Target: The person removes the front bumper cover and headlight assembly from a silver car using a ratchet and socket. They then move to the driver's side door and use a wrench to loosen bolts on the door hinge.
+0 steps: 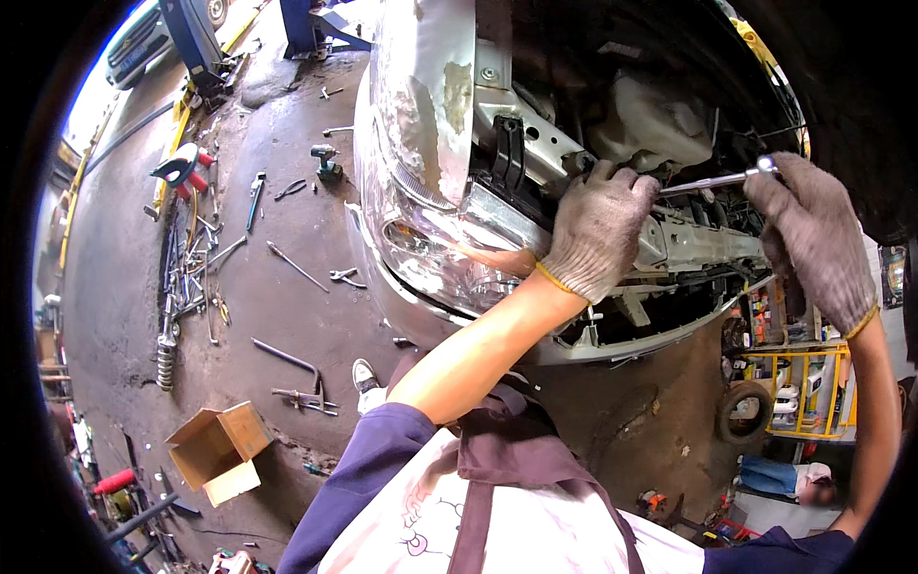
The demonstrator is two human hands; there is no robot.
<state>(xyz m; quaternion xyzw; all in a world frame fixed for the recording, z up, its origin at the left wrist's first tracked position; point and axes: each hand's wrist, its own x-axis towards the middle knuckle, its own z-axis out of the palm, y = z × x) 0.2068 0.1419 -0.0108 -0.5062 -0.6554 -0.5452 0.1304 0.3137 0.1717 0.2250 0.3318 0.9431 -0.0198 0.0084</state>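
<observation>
A long chrome socket wrench (706,182) lies across the car's open front end, between my two hands. My left hand (602,230), in a grey knit glove with a yellow cuff, is closed around its left end, and its fingertips are partly hidden against the front frame. My right hand (813,234), gloved the same way, is closed at the wrench's round right end. Below and left of my left hand is the clear headlight (449,251). A white plastic tank (655,120) sits behind the wrench. The metal crossbeam (703,239) runs below it.
On the floor at left lie several hand tools, pliers (290,189), a cordless drill (326,163) and a coil-spring strut (166,354). An open cardboard box (220,448) stands nearer. To the right are a tire (745,413), a yellow rack (808,349) and another person (779,475).
</observation>
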